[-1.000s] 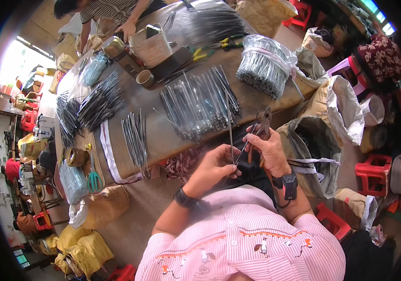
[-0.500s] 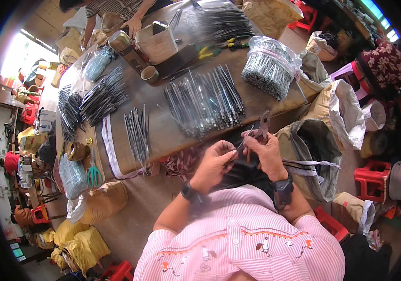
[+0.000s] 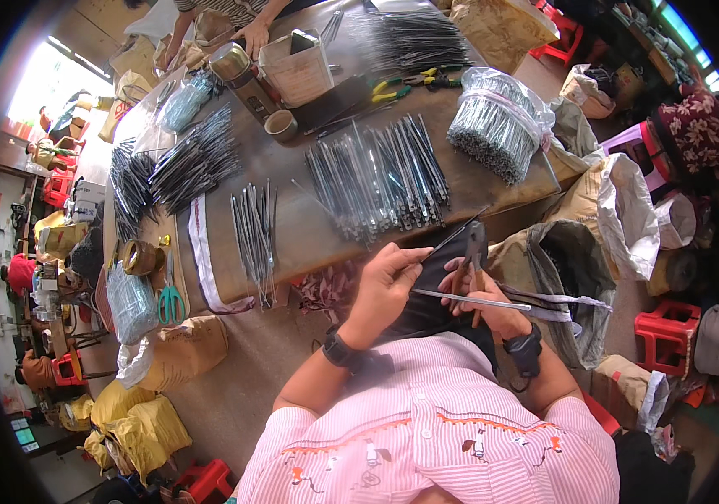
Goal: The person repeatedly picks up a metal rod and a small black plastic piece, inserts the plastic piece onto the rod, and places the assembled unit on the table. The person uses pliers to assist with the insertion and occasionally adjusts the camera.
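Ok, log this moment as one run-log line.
left hand: pinching thin metal rod | right hand: gripping pliers at rod | loose rods on table

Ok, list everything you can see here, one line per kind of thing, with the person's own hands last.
Table: one, brown, centre.
Loose metal rods: several piles, grey, spread across the table.
Bagged rod bundle: one, silver-grey in clear plastic, table's right end.
Scissors: one, green handles, table's left end.
Tape roll: one, brown, beside the scissors.
Flask: one, metallic, far side of the table.
Open box: one, pale, next to the flask.
Pliers on table: yellow-green handles, far side; count unclear.
Stools: several, red, around the floor.
Sacks: several, yellow and brown, lower left.
Left hand: grip on a thin rod.
Right hand: grip on dark pliers.
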